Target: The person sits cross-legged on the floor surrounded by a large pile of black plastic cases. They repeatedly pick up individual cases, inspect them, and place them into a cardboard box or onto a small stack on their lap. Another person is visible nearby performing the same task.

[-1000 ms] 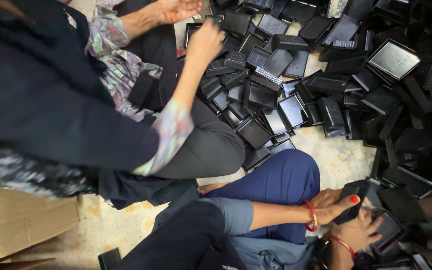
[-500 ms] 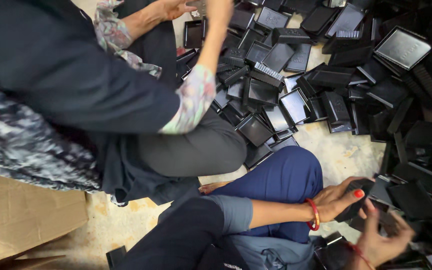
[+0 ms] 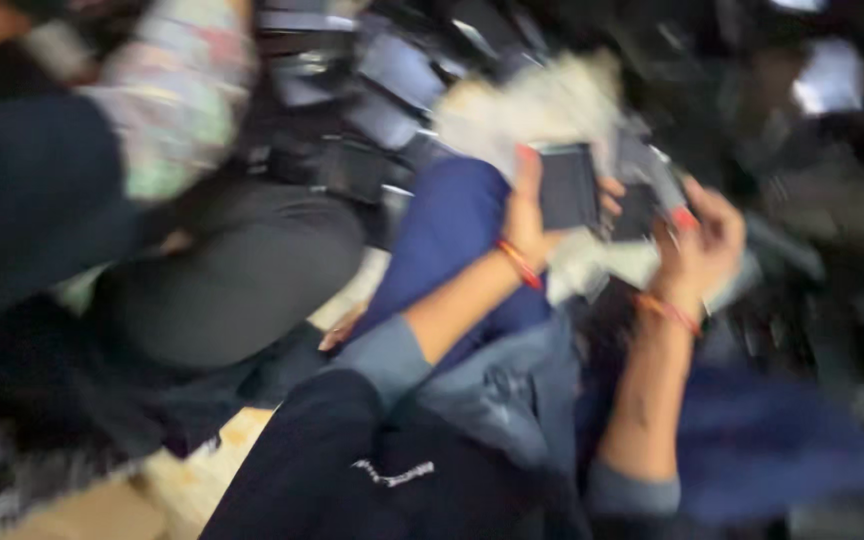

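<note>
A: What do the hands do at this moment?

B: The left hand (image 3: pixel 532 215) grips a flat black case (image 3: pixel 568 187), fingers closed around its edge, and holds it above the blue knee (image 3: pixel 452 225). The right hand (image 3: pixel 697 250), just right of the case, seems curled on a second dark piece (image 3: pixel 642 205). The picture is blurred, so I cannot tell if it really grips it.

A: How to do this step well?

B: I think it is best to hold the case by its edges, keep it flat, and bring the other piece to it slowly. With both hands so close together, something can slip.

A: And around the case?

B: Left of the case sits another person, with a black knee (image 3: pixel 242 265) and a patterned sleeve (image 3: pixel 187 95). Below that knee there is a pale floor (image 3: pixel 202 475), maybe cardboard. Behind the case lies a pile (image 3: pixel 392 70) of many similar dark cases, and it goes on to the right. Between the pile and the case a bit of light ground (image 3: pixel 542 95) shows. The room itself I cannot see.
</note>
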{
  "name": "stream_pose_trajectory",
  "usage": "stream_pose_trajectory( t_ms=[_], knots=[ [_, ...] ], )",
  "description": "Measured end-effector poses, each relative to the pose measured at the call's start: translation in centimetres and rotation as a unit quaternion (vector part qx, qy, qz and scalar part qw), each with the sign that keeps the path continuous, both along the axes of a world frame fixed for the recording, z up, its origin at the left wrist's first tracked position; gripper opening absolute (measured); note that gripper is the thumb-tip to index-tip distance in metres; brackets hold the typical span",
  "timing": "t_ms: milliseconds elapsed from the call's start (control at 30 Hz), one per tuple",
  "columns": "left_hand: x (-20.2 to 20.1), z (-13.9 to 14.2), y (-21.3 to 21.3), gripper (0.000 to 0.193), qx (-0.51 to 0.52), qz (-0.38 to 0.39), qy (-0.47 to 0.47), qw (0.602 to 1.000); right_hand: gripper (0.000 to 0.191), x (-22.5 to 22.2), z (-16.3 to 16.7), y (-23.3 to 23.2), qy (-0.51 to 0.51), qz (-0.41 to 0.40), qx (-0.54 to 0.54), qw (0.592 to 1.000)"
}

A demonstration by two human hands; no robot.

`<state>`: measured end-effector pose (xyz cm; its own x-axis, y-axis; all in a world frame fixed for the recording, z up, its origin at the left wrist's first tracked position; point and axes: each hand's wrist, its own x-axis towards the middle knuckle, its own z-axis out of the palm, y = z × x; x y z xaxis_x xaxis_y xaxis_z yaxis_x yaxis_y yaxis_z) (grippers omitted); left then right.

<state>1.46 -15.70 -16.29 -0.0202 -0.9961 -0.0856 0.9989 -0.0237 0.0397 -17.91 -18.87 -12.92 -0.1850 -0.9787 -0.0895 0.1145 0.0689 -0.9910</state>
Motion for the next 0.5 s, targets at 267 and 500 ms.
stream_pose_trajectory(
  t_ms=[267, 500],
  knots=[
    [1.8, 3.3, 1.7, 0.090, 0.017, -0.038, -0.090, 0.995, 0.055, 2.0, 1.3, 6.6, 0.102, 0.051, -0.117, 0.987],
    [2.3, 3.8, 2.0, 0.084, 0.030, -0.032, -0.055, 0.998, 0.045, 5.5, 0.8, 8.3, 0.305, 0.113, -0.133, 0.936]
  ],
)
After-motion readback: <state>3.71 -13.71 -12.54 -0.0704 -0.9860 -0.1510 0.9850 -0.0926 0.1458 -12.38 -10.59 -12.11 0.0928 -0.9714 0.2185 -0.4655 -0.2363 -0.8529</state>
